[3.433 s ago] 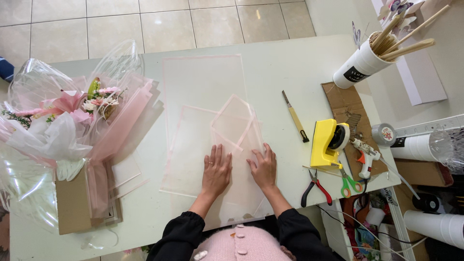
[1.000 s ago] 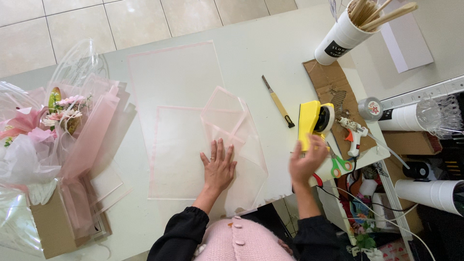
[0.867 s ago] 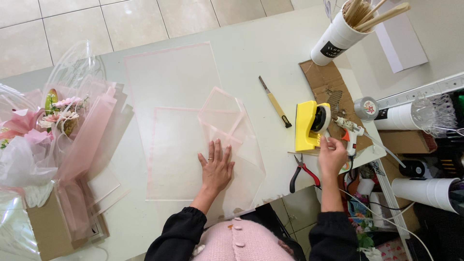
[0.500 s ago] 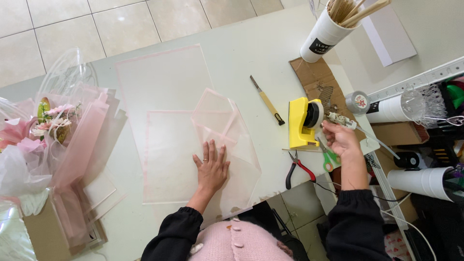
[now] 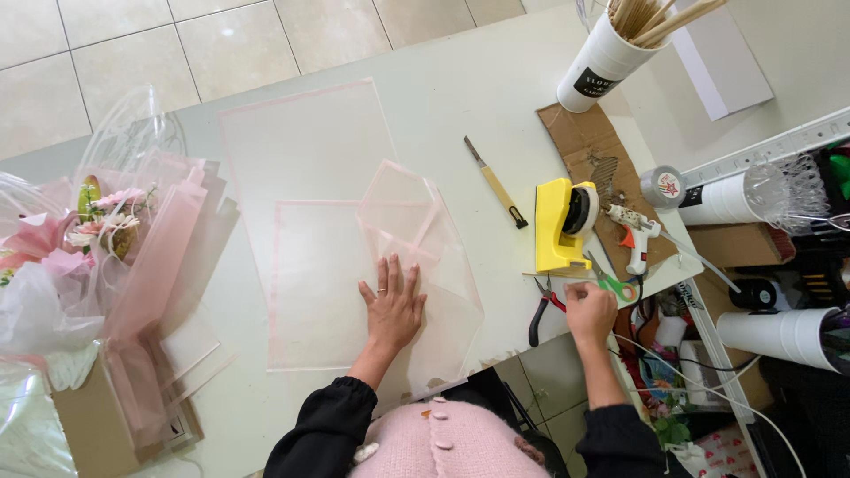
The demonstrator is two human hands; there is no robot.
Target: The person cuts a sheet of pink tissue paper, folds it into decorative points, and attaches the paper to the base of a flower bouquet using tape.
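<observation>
Left hand [image 5: 391, 303] lying flat, fingers spread, pressing folded translucent pink wrap sheets [image 5: 416, 257] at the table's [image 5: 460, 97] near middle, right hand [image 5: 591, 312] curling closed beside green-handled scissors [image 5: 611, 281], contact unclear.

Bright, even daylight floods the white worktop [image 5: 443, 97], leaving only soft, short shadows beside the tools. Mild glare washes the clear cellophane [image 5: 115, 150] at left. Focus holds sharp centrally; wide-angle bending curves the picture's edges.
</observation>
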